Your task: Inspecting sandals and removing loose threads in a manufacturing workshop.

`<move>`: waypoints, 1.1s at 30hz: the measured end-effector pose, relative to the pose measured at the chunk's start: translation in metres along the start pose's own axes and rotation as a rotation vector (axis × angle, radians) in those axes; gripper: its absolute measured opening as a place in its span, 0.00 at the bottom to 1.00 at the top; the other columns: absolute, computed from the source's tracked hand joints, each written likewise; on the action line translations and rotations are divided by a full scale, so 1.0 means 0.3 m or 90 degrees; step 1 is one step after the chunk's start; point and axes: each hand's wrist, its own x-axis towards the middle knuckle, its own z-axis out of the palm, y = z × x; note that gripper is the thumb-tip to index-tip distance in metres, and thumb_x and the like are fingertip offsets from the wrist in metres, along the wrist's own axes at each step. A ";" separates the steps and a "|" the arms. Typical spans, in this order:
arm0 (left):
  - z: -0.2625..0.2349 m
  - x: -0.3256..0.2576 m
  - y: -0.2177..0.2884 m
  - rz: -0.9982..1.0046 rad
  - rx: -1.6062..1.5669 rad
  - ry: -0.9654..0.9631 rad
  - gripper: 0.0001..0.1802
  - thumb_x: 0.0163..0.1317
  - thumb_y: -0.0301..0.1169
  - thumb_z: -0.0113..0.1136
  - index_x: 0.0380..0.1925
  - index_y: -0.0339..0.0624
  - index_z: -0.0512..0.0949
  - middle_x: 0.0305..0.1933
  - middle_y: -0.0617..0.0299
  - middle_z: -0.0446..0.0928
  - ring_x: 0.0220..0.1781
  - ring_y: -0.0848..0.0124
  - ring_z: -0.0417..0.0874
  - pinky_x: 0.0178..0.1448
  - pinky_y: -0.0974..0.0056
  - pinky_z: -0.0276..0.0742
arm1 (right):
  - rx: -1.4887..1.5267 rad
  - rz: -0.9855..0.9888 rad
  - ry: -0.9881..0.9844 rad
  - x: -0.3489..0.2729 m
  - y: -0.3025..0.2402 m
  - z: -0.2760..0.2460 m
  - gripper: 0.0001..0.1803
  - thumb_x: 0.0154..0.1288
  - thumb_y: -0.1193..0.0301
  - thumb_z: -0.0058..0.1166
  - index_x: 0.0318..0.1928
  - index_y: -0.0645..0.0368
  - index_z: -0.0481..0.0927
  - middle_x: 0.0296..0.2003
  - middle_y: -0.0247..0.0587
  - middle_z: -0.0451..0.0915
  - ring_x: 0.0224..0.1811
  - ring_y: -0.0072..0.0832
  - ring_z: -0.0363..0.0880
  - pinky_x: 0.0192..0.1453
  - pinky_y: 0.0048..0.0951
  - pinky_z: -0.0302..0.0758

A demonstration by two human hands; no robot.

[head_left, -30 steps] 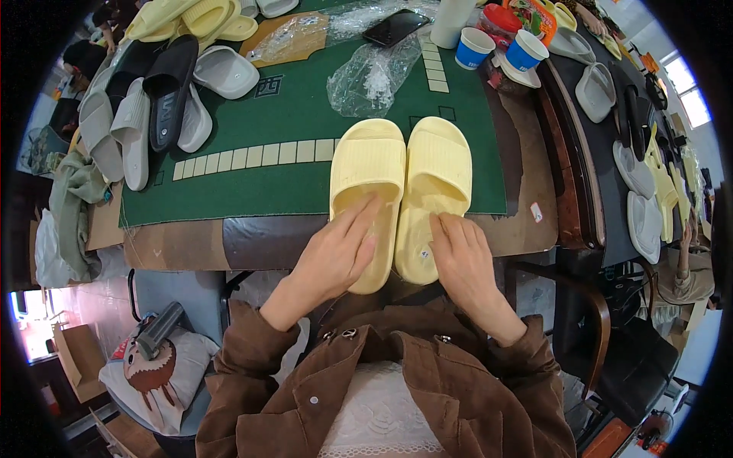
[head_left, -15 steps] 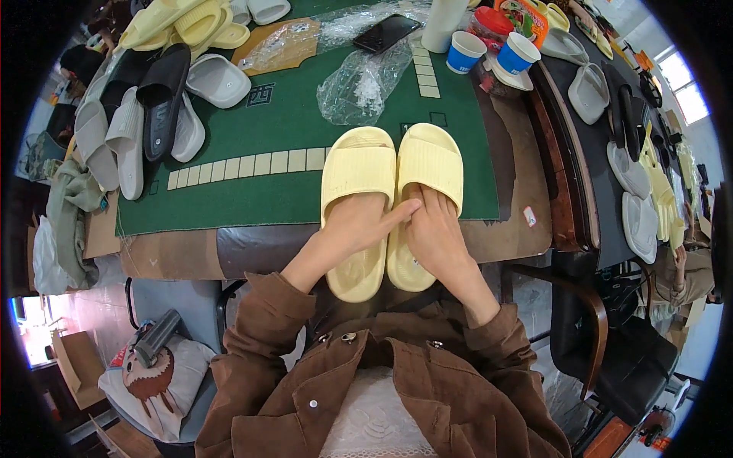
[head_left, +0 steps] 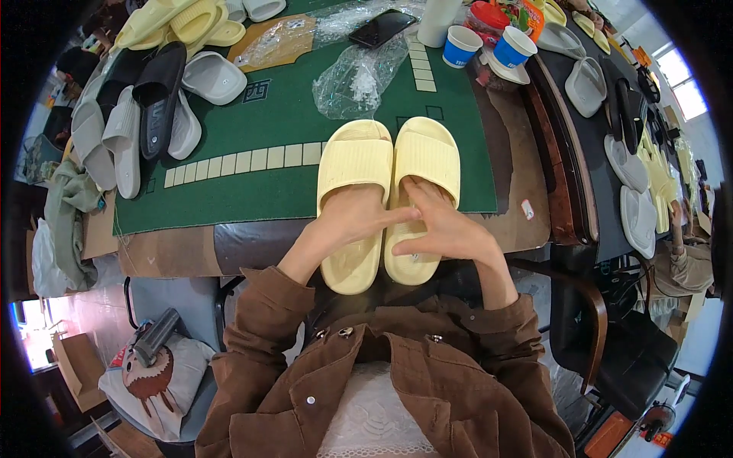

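Note:
A pair of pale yellow slide slippers lies side by side at the table's near edge, heels overhanging toward me. My left hand (head_left: 351, 216) holds the left slipper (head_left: 355, 162), its fingers tucked under the strap and hidden there. Its thumb stretches across to the right slipper (head_left: 427, 160). My right hand (head_left: 440, 221) is open, with fingertips under that slipper's strap and the thumb spread leftward over the footbed. The thumb of the left hand meets the right hand's fingers between the two slippers.
The green mat (head_left: 252, 198) bears a row of cream rectangles. Grey, black and yellow slippers (head_left: 159, 99) pile up at left. Clear plastic wrap (head_left: 359, 84), a phone (head_left: 382, 29) and blue-white cups (head_left: 462, 47) stand or lie behind. A wooden-armed chair (head_left: 595, 328) is at right.
My right hand has drawn back slightly from under the strap and turned, its thumb now spread out to the left. The left hand stays in its slipper.

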 end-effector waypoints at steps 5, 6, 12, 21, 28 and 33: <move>-0.035 -0.002 0.042 -0.072 -0.013 -0.049 0.43 0.52 0.65 0.57 0.24 0.23 0.78 0.22 0.41 0.77 0.30 0.50 0.82 0.37 0.53 0.76 | 0.291 0.038 -0.019 0.008 0.026 -0.006 0.42 0.69 0.50 0.45 0.67 0.74 0.51 0.65 0.63 0.58 0.72 0.46 0.51 0.74 0.33 0.47; -0.042 0.001 0.058 -0.095 -0.025 -0.058 0.41 0.52 0.62 0.58 0.24 0.23 0.78 0.21 0.42 0.77 0.29 0.51 0.82 0.37 0.53 0.76 | 0.305 0.050 0.000 0.004 0.029 0.002 0.37 0.72 0.50 0.38 0.65 0.73 0.55 0.63 0.61 0.60 0.69 0.45 0.55 0.73 0.33 0.49; 0.029 0.002 0.054 -0.140 -0.093 0.052 0.35 0.53 0.57 0.60 0.21 0.26 0.80 0.21 0.43 0.77 0.29 0.52 0.82 0.37 0.54 0.76 | 0.368 0.042 0.102 0.013 0.038 0.052 0.27 0.77 0.52 0.25 0.51 0.66 0.65 0.51 0.52 0.67 0.58 0.41 0.63 0.66 0.36 0.55; 0.104 -0.001 0.013 -0.035 0.042 0.176 0.31 0.60 0.52 0.52 0.23 0.29 0.81 0.22 0.43 0.79 0.29 0.49 0.83 0.37 0.52 0.78 | 0.193 0.028 0.117 -0.007 -0.029 0.039 0.24 0.73 0.58 0.39 0.55 0.68 0.66 0.52 0.57 0.67 0.58 0.47 0.64 0.66 0.38 0.57; 0.084 0.002 0.018 -0.089 0.069 0.070 0.32 0.65 0.51 0.46 0.24 0.30 0.81 0.22 0.44 0.79 0.26 0.49 0.83 0.35 0.49 0.78 | 0.214 0.132 0.123 0.007 -0.106 -0.145 0.12 0.67 0.72 0.50 0.43 0.68 0.81 0.30 0.40 0.82 0.29 0.19 0.80 0.34 0.22 0.75; 0.107 0.018 0.025 -0.060 0.078 0.149 0.33 0.64 0.52 0.44 0.22 0.30 0.81 0.22 0.44 0.79 0.26 0.49 0.83 0.33 0.48 0.78 | 0.087 0.067 0.284 0.209 0.055 -0.234 0.11 0.65 0.71 0.51 0.42 0.64 0.82 0.31 0.40 0.81 0.27 0.22 0.78 0.31 0.24 0.73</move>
